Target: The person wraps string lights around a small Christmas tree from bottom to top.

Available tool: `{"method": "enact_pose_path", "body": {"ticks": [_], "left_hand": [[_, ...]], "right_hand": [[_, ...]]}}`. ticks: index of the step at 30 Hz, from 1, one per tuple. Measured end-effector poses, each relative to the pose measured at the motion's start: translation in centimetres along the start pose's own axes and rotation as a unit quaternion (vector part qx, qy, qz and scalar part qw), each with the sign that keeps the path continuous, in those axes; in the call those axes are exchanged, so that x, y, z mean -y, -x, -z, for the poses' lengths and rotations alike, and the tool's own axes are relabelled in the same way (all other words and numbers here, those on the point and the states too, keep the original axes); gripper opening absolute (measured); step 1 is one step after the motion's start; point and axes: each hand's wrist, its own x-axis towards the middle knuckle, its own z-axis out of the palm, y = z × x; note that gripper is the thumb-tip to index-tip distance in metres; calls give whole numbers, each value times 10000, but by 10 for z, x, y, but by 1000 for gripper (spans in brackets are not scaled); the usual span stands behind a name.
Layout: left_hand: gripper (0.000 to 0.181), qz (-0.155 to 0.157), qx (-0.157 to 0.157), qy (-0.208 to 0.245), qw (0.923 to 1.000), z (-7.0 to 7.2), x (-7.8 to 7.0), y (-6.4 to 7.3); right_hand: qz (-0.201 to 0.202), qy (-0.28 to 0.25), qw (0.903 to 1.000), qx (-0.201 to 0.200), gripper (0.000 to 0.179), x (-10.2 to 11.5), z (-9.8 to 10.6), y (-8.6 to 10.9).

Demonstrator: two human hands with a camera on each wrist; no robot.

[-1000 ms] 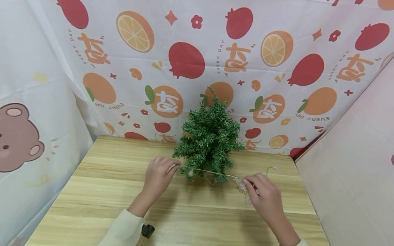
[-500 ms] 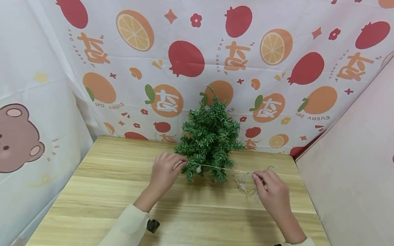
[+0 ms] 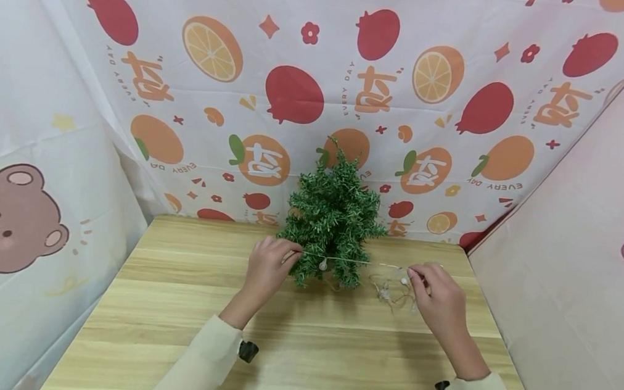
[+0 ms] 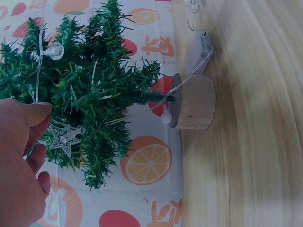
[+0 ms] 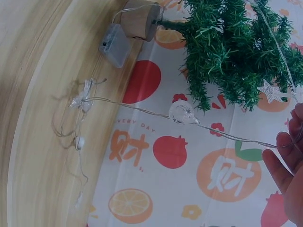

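Observation:
A small green artificial Christmas tree stands at the back of the table on a round wooden base. Thin wire of a string of lights is stretched across the front of its lower branches. My left hand pinches the wire at the tree's left, with a clear ball bulb and a star light close by. At the right, my right hand pinches the other end of the stretch. From it, slack wire with a clear ornament runs down to a loose bunch on the table.
A clear battery box lies beside the wooden base, joined to the wire. The wooden table meets a fruit-print cloth behind the tree, with cloth walls on both sides.
Both hands have moved right and slightly away from me, keeping the wire stretched. The ball bulb has shifted right with it. The bunched lights have parted from the right hand and lie on the table.

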Motion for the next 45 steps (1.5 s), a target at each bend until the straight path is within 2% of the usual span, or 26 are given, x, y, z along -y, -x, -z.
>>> {"method": "enact_pose_path", "body": {"ticks": [9,16,20,23,27,30,37,45], "left_hand": [[9,82,340,-105,9993,-9,-4,1],[9,57,362,89,9993,-11,-3,9],[10,37,79,99,9999,-6,-11,16],[11,-253,-298,124,9992,-4,-24,18],[14,-701,-655,215,9952,-11,-43,15],[14,-750,-675,421,9940,-19,-57,13],[10,-538,-187,1113,9922,-36,-83,7],[12,-362,354,1659,9848,-58,-113,-11]], "right_hand": [[129,293,9993,-211,12,-4,1,-5],[20,249,9996,-125,12,-3,2,-3],[37,235,9997,-87,11,-2,2,-2],[50,219,9997,-73,11,-2,2,-3],[-20,172,9997,-155,11,-1,1,-6],[-49,150,9997,-173,10,-1,0,-8],[-51,-17,9998,-201,11,-1,-2,-7],[-62,-116,9998,-160,11,-3,-2,-6]]}}
